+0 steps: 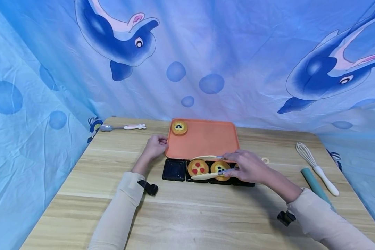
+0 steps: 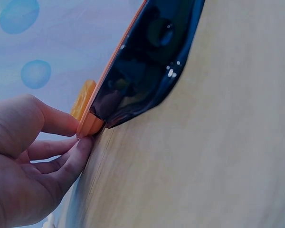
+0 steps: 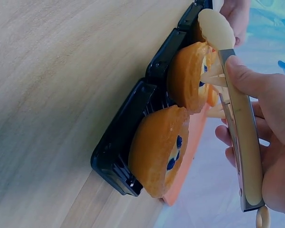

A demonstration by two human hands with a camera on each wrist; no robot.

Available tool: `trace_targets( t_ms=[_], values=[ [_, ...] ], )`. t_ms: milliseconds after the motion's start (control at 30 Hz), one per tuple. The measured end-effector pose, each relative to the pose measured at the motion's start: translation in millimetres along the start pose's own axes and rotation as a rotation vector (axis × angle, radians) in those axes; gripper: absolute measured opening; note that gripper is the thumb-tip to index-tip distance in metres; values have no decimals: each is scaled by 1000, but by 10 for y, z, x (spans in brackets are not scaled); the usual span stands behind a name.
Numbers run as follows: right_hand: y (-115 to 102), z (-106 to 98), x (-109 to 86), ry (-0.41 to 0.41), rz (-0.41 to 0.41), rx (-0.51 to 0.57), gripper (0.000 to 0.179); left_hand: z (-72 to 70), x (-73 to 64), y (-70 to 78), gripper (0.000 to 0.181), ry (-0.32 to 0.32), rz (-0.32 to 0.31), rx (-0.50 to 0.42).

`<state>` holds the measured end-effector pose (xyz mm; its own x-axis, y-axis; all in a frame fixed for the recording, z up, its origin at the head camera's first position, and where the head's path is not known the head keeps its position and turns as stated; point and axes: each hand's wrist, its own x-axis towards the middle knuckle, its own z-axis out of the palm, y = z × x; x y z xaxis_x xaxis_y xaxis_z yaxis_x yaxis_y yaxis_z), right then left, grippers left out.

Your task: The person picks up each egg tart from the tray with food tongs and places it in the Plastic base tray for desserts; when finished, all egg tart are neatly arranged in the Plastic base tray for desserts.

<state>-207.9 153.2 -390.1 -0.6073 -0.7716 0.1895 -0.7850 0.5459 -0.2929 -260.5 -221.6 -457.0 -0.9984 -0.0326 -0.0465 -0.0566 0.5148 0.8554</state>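
Observation:
My left hand (image 1: 155, 147) pinches the left rim of the orange tray (image 1: 206, 139) between thumb and fingers, plain in the left wrist view. On the tray's far left corner sits a tart (image 1: 179, 127) with dark berries. Just in front of the tray lies a black compartmented box (image 1: 174, 170). It holds a red-berry tart (image 1: 198, 168) and blueberry tarts (image 3: 152, 152), one partly hidden under my right hand (image 1: 248, 166). That hand grips tongs (image 3: 242, 137) with cream tips. The tongs' arms are spread above the red-berry tart and the middle blueberry tart.
A spoon (image 1: 122, 127) with a rabbit handle lies at the table's back left. To the right are a whisk (image 1: 317, 168) and a green rolling pin (image 1: 317, 185). A dolphin-printed curtain (image 1: 225, 45) hangs behind the table.

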Motion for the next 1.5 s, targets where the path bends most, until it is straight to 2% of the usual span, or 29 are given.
trace_targets(
  t_ms=[167, 367, 667, 833, 1200, 1500],
  values=[
    [2, -9, 4, -4, 17, 4, 63, 0, 6, -5, 36, 3, 11, 7],
    [-21, -97, -16, -28, 122, 74, 85, 3, 5, 8, 35, 5, 9, 6],
    [21, -155, -37, 37, 109, 94, 86, 6, -18, 2, 35, 8, -9, 1],
    [60, -212, 5, 40, 134, 85, 86, 14, -5, -1, 35, 5, -7, -2],
    [342, -276, 397, 71, 90, 112, 82, 19, -6, -1, 35, -2, -25, -22],
    [445, -158, 827, 17, 193, 127, 87, 3, 1, 6, 34, 5, -22, -16]
  ],
)
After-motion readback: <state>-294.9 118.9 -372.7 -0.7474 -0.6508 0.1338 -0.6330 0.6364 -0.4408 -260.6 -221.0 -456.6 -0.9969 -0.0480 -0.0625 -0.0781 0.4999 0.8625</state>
